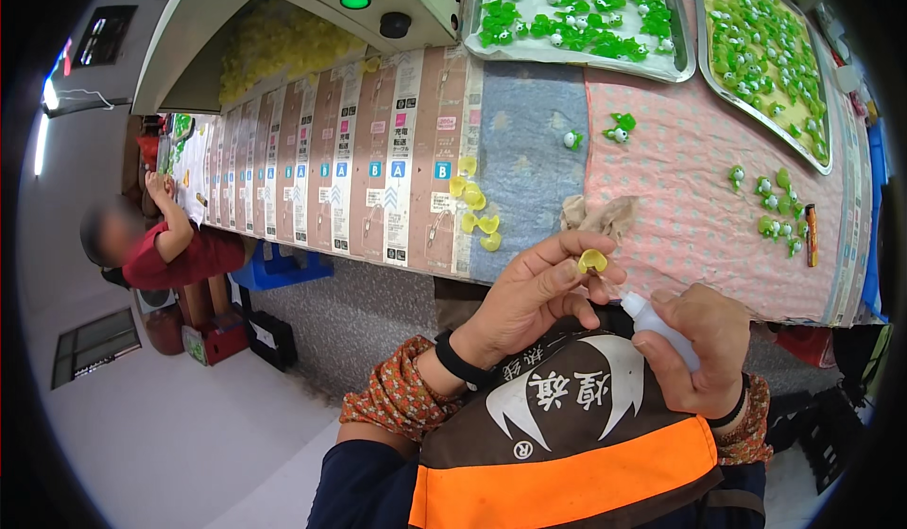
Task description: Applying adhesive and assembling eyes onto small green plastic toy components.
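Between the thumb and fingertips of my left hand is a small yellow cup-shaped plastic piece. My right hand is wrapped round a white squeeze bottle. The bottle's nozzle points up and left, just below the yellow piece and apart from it. Several loose yellow pieces lie left of my left hand at the table's edge. A crumpled beige cloth rests right behind my left fingers.
A metal tray of green figures with white balls stands at the back, another tray at right. Small green figures and an orange marker-like stick lie on the pink cloth. A machine covers yellow pieces; a person sits far left.
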Demonstrator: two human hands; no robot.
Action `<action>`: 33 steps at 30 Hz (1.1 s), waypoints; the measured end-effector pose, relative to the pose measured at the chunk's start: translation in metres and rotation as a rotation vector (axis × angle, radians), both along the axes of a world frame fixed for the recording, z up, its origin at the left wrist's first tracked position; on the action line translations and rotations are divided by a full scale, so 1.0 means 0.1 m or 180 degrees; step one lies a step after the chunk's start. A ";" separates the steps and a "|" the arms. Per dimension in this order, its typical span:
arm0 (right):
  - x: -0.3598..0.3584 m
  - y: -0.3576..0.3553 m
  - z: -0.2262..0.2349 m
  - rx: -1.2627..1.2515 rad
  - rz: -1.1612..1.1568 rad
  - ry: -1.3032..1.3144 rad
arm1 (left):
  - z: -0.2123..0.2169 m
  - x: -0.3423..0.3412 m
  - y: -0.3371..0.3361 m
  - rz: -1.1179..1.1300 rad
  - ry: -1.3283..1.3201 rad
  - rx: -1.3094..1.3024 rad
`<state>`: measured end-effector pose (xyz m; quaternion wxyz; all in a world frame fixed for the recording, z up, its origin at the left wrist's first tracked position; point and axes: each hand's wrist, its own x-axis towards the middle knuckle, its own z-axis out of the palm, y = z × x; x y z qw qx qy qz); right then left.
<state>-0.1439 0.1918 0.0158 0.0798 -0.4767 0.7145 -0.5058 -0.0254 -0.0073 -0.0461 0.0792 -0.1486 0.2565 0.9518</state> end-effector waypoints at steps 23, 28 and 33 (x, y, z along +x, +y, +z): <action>0.00 -0.01 -0.02 0.0125 0.0022 0.0070 | 0.02 0.00 0.06 0.0004 -0.0111 -0.0016; 0.00 -0.03 -0.05 0.0009 -0.0151 0.0051 | 0.00 0.02 0.06 0.0034 -0.0145 -0.0009; -0.02 0.02 -0.03 0.0027 -0.0222 -0.0126 | 0.06 0.01 0.06 0.0236 -0.0215 -0.0222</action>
